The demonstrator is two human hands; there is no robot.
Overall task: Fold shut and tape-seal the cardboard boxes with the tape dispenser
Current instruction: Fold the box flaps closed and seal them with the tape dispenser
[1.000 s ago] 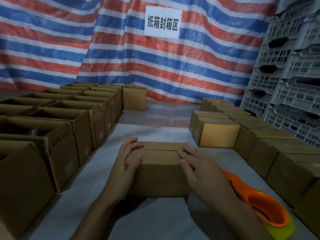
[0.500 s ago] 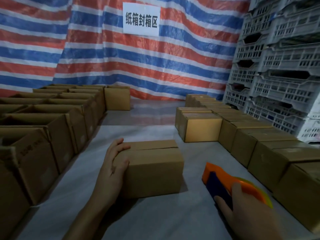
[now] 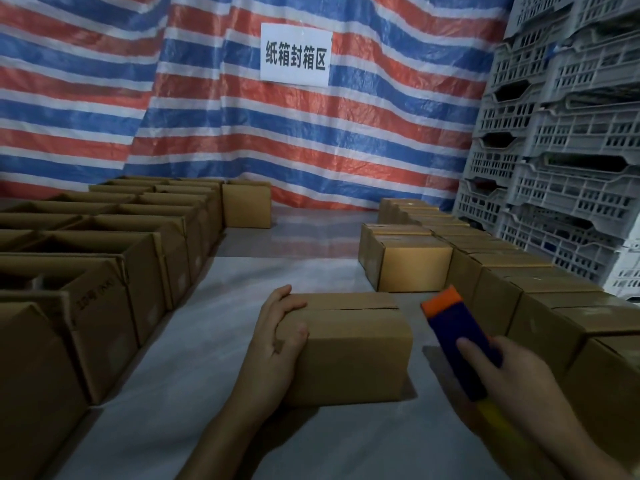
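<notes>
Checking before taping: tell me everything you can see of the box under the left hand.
The box is plain brown cardboard, upright on the grey table, a long side facing the camera. Its top flaps are folded shut, meeting at a thin seam; no tape shows. The left hand grips its left end, fingers on top, thumb on the front.

Tape dispenser (image 3: 457,341): orange tip, dark blue body, yellow rear. Cardboard boxes (image 3: 349,348): plain brown. Tarpaulin (image 3: 207,126): red, blue and white stripes. Sign (image 3: 295,54): white, black characters. Plastic crates (image 3: 571,188): grey, slotted lattice.
</notes>
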